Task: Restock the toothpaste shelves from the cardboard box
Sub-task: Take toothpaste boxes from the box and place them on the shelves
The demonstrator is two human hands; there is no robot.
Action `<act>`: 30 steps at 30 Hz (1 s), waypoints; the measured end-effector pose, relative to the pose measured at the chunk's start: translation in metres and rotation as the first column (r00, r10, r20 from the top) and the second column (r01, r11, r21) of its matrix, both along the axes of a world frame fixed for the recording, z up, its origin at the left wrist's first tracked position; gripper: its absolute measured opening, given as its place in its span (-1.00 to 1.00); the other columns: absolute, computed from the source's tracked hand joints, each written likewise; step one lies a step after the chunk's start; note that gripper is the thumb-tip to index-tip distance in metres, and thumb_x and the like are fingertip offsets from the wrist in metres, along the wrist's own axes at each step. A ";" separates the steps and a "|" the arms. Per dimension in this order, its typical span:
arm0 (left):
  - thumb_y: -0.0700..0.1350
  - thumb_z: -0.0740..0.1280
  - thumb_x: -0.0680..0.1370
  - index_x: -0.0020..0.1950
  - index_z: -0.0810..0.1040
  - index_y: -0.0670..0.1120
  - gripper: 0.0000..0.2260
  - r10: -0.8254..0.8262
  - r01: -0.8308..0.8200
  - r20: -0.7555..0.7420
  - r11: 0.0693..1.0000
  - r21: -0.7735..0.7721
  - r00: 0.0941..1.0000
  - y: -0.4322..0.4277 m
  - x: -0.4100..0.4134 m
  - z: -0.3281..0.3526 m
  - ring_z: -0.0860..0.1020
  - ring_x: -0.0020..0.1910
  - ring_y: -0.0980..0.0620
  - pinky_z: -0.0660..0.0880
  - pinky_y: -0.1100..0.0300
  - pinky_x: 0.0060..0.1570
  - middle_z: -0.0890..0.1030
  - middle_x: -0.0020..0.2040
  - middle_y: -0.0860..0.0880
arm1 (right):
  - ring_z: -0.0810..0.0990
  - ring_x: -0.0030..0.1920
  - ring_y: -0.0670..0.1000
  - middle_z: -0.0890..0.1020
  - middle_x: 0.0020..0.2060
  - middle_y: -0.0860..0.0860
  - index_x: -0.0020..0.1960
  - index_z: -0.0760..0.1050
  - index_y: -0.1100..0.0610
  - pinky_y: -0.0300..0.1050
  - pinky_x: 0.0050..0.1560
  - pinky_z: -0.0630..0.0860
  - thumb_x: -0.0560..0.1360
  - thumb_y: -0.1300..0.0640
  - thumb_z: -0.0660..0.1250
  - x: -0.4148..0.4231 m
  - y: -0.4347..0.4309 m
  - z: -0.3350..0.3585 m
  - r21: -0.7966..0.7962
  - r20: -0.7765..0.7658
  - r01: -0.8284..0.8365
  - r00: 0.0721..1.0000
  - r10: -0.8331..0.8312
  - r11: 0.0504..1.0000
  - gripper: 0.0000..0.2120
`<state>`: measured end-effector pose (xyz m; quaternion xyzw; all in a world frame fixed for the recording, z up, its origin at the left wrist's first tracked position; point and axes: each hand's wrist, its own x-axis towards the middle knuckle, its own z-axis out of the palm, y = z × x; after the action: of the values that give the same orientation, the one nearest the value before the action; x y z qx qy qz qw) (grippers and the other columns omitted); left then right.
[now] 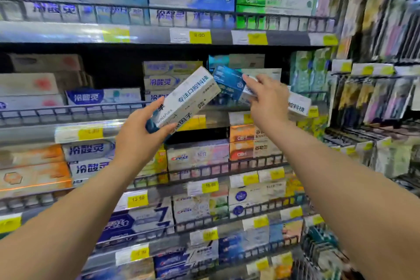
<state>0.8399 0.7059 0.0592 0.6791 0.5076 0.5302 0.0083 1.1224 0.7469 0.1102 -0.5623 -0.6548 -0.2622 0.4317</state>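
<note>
White box (188,98) gripped in left hand (141,136), tilted toward 1 o'clock, blue box (227,84) at its 3 o'clock, pinched in right hand (266,100)

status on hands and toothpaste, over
Left hand grips white toothpaste box, tilted. Right hand holds blue box. Wire rail just below it.

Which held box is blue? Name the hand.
The blue box is in the right hand, pinched at its end. The left hand grips a white box with blue lettering instead.
</note>
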 end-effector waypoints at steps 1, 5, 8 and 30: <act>0.16 0.40 0.44 0.39 0.26 0.33 -0.43 0.025 -0.025 0.001 1.000 0.014 1.000 0.003 0.005 0.001 0.53 0.09 0.05 0.59 -0.06 -0.04 0.53 0.19 0.09 | 0.44 0.18 0.24 0.49 0.24 0.13 0.37 0.41 0.00 0.08 0.17 0.28 0.43 0.29 0.31 0.004 0.009 0.003 0.023 0.030 -0.009 1.000 0.008 1.000 -0.47; 0.15 0.41 0.44 0.38 0.29 0.33 -0.45 0.102 -0.104 0.028 0.993 0.063 0.994 0.011 0.032 0.001 0.51 0.12 0.03 0.56 -0.08 0.01 0.53 0.16 0.09 | 0.38 0.22 0.20 0.42 0.30 0.08 0.41 0.34 -0.04 0.03 0.15 0.21 0.43 0.32 0.28 0.021 0.036 0.023 0.041 0.140 -0.040 0.990 0.034 0.998 -0.41; 0.13 0.42 0.44 0.37 0.32 0.32 -0.46 0.176 -0.179 0.043 0.981 0.074 0.983 0.010 0.059 0.000 0.50 0.14 0.03 0.53 -0.07 0.07 0.49 0.13 0.13 | 0.37 0.26 0.18 0.41 0.33 0.09 0.41 0.33 -0.06 0.05 0.23 0.17 0.39 0.30 0.31 0.036 0.052 0.036 0.052 0.254 -0.077 0.965 0.061 0.996 -0.37; 0.09 0.43 0.44 0.39 0.35 0.24 -0.46 0.332 -0.339 0.093 0.938 0.072 0.939 0.016 0.126 0.015 0.47 0.14 0.14 0.52 0.01 0.12 0.49 0.18 0.20 | 0.08 0.46 0.22 0.14 0.50 0.07 0.51 -0.08 -0.17 0.39 0.30 0.05 0.60 -0.10 0.05 0.059 0.089 0.025 -0.162 0.281 -0.083 0.951 0.126 0.983 -0.47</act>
<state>0.9664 0.7215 0.0738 0.5606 0.5916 0.5721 -0.0915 1.1813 0.8363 0.1352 -0.5127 -0.7576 -0.2691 0.3012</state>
